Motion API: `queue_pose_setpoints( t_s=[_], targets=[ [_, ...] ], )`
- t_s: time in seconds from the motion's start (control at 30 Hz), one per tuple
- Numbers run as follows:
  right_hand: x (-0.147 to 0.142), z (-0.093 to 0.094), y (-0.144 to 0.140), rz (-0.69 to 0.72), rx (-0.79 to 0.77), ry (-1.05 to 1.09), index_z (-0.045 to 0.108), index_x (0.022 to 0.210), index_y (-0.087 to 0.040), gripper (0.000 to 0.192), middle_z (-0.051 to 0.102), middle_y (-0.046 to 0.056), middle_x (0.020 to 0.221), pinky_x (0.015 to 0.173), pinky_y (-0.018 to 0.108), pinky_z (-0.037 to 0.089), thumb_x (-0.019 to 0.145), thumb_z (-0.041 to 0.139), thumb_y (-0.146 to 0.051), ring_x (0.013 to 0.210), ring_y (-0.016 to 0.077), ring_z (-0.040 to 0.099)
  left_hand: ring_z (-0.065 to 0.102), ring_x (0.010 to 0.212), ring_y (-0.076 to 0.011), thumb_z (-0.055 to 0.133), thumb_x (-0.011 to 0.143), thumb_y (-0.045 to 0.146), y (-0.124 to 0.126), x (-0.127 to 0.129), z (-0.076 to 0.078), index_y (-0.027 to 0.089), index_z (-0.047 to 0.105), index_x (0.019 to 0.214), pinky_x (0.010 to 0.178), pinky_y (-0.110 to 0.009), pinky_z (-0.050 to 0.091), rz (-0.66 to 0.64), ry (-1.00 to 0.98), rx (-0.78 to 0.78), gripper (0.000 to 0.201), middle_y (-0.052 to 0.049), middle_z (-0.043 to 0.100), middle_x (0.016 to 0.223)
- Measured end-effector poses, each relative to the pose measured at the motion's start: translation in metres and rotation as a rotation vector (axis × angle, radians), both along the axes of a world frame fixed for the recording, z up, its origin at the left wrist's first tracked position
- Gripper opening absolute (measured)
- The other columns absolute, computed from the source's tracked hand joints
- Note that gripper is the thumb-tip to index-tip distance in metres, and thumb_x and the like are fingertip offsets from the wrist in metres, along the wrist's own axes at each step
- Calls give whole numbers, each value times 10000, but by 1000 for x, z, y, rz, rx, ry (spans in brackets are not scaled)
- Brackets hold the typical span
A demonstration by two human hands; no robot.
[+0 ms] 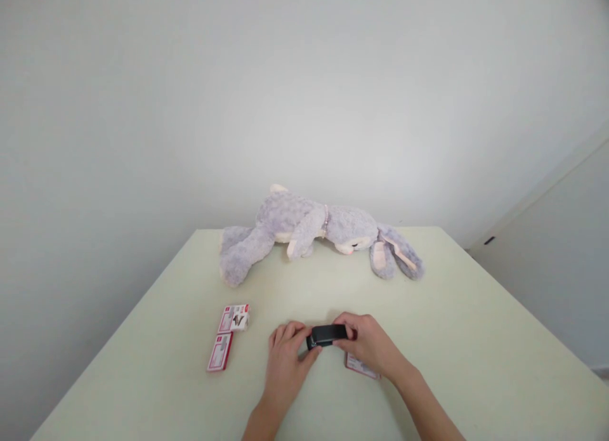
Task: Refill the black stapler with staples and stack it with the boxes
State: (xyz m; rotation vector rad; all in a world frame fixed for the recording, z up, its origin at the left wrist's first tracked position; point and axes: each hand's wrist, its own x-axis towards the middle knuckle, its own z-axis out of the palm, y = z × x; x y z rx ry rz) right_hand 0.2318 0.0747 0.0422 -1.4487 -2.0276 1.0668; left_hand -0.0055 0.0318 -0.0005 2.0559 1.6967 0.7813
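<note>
A small black stapler is held level between both hands above the front middle of the table. My left hand pinches its left end between thumb and fingers. At the other end, my right hand grips it with thumb and fingertips. Beneath my right hand a red and white box lies on the table, partly covered by that hand. To the left, a red and white box with a stapler picture touches a second flat red and white box.
A lilac plush rabbit lies on its side along the back of the pale table, its ears toward the right. Behind the table rises a white wall. Another pale surface with a small dark fitting stands at the right.
</note>
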Motion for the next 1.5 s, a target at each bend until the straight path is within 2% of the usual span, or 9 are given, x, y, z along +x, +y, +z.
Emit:
queue_pose_setpoints(
  t_s=[0.2, 0.27, 0.37, 0.43, 0.53, 0.67, 0.87, 1.23, 1.5],
  targets=[
    [-6, -5, 6, -80, 77, -147, 671, 878, -233, 215, 627, -44, 765, 638, 249, 274, 720, 809, -275, 702, 146, 526, 542, 1201, -299, 519, 943, 174, -16, 11, 12, 248, 643, 1218, 1042, -513, 416, 47, -32, 46, 311, -85, 628, 1244],
    [-4, -9, 10, -126, 80, -166, 648, 928, -227, 228, 614, -43, 751, 628, 251, 273, 759, 780, -306, 679, 147, 516, 552, 1182, -287, 471, 896, 90, -25, 27, 23, 277, 660, 1189, 1036, -497, 427, -137, -49, 41, 396, -71, 649, 1226],
    [4, -14, 15, -162, 64, -165, 644, 1090, -236, 331, 578, -66, 691, 609, 250, 287, 809, 747, -378, 622, 145, 504, 544, 1225, -268, 503, 798, 19, -31, 59, 40, 341, 649, 1268, 1088, -475, 412, -585, -67, 11, 589, -24, 676, 1271],
    [13, -17, 17, -186, 57, -154, 633, 1197, -242, 429, 575, -70, 678, 609, 252, 308, 831, 733, -443, 618, 152, 516, 507, 1293, -263, 504, 771, -15, -28, 73, 49, 361, 609, 1345, 1143, -476, 375, -694, -53, 6, 694, -5, 666, 1322],
    [28, -18, 15, -242, 54, -135, 647, 1235, -226, 504, 560, -64, 656, 601, 261, 321, 846, 712, -541, 610, 159, 520, 518, 1258, -266, 492, 740, -41, -16, 73, 55, 369, 586, 1365, 1126, -470, 395, -635, 5, -6, 754, -11, 651, 1308],
    [41, -22, 1, -299, 42, -94, 672, 1228, -203, 553, 521, -62, 631, 576, 267, 316, 864, 673, -620, 590, 158, 492, 536, 1212, -285, 548, 678, 9, -2, 36, 56, 368, 595, 1312, 1072, -458, 440, -517, 79, -77, 730, -49, 620, 1221],
    [38, -34, -28, -321, -19, -4, 645, 1325, -213, 605, 458, -67, 630, 579, 274, 327, 915, 596, -656, 586, 160, 455, 469, 1368, -301, 708, 671, 156, -12, -10, 47, 373, 556, 1342, 1151, -457, 398, -418, 26, -188, 722, -28, 557, 1441],
    [5, -38, -58, -311, -109, 89, 598, 1413, -232, 589, 416, -63, 672, 600, 275, 332, 957, 589, -605, 633, 166, 464, 485, 1378, -312, 719, 787, 217, -37, -4, 3, 331, 474, 1499, 1191, -509, 380, -230, -65, -169, 761, -56, 570, 1483],
    [-25, -34, -61, -209, -142, 295, 589, 1434, -204, 582, 429, -53, 715, 623, 263, 342, 1005, 517, -591, 668, 155, 441, 488, 1394, -302, 677, 813, 167, -24, -8, 6, 319, 455, 1521, 1203, -535, 376, -224, -123, -166, 757, -67, 568, 1500]
  ],
)
